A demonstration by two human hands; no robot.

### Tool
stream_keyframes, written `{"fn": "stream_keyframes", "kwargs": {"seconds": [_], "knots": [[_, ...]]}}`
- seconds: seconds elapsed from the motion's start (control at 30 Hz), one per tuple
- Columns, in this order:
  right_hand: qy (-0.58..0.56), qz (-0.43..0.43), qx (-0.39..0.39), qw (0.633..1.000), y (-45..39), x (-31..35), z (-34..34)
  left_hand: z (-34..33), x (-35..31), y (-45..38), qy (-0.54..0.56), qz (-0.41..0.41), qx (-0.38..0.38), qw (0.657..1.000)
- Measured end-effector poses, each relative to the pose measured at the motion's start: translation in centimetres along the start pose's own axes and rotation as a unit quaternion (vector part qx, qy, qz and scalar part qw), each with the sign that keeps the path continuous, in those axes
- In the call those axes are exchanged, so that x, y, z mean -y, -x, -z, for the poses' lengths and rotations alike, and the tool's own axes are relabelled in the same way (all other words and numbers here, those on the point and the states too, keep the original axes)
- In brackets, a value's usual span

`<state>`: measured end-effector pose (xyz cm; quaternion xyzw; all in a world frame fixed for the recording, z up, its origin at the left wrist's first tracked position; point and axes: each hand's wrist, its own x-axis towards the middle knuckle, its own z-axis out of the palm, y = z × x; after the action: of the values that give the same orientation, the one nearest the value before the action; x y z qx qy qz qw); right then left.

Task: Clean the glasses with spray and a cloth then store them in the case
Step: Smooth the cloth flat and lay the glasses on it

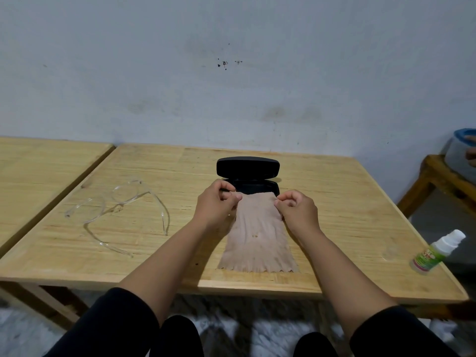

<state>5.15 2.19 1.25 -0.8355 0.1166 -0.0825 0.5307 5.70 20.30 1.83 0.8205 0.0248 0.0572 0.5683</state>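
A beige cleaning cloth [257,235] lies spread on the wooden table [334,202], its far edge lifted in front of the case. My left hand [215,204] pinches the cloth's far left corner and my right hand [296,210] pinches the far right corner. Just behind them a black glasses case [247,167] stands open, lid upright. Clear-framed glasses [121,199] lie unfolded on the table's left side. A small spray bottle [438,252] with a white cap and green label lies tilted at the right edge.
A second wooden table [38,171] adjoins on the left with a narrow gap. A wooden stool [438,181] with a blue-rimmed container [461,150] stands at the far right. A grey wall runs behind the table. My dark-clothed knees are under the front edge.
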Motion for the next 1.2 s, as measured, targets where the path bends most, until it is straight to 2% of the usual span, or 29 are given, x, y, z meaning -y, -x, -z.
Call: {"fn": "stream_keyframes", "kwargs": {"seconds": [0.23, 0.37, 0.5, 0.57, 0.67, 0.8, 0.9, 1.2], "knots": [[0.000, -0.005, -0.032, 0.999, -0.1, 0.1, 0.4, 0.9, 0.3, -0.4, -0.046, -0.003, -0.026, 0.999], [0.044, 0.006, -0.007, 0.999, 0.0, -0.3, 0.3, 0.6, 0.8, 0.0, -0.116, -0.028, -0.037, 0.992], [0.095, 0.048, -0.018, 0.994, 0.4, -0.4, 0.4, 0.6, 0.6, 0.9, -0.142, -0.079, -0.070, 0.984], [0.126, 0.079, -0.017, 0.989, 0.9, -0.4, 0.4, 0.6, 0.4, 1.5, -0.165, -0.112, -0.043, 0.979], [0.169, 0.142, 0.011, 0.975, 2.3, -0.3, 0.3, 0.9, 0.3, 2.9, -0.255, -0.147, 0.036, 0.955], [0.243, 0.219, 0.080, 0.942, 4.6, -0.4, 0.8, 1.7, 0.8, 4.6, -0.349, -0.152, 0.113, 0.918], [0.282, 0.229, 0.093, 0.927, 5.9, -1.1, 1.2, 2.4, 0.9, 5.8, -0.359, -0.138, 0.103, 0.917], [0.285, 0.225, 0.088, 0.927, 7.9, -2.0, 2.2, 3.5, 1.0, 7.2, -0.381, -0.129, 0.113, 0.908]]}}
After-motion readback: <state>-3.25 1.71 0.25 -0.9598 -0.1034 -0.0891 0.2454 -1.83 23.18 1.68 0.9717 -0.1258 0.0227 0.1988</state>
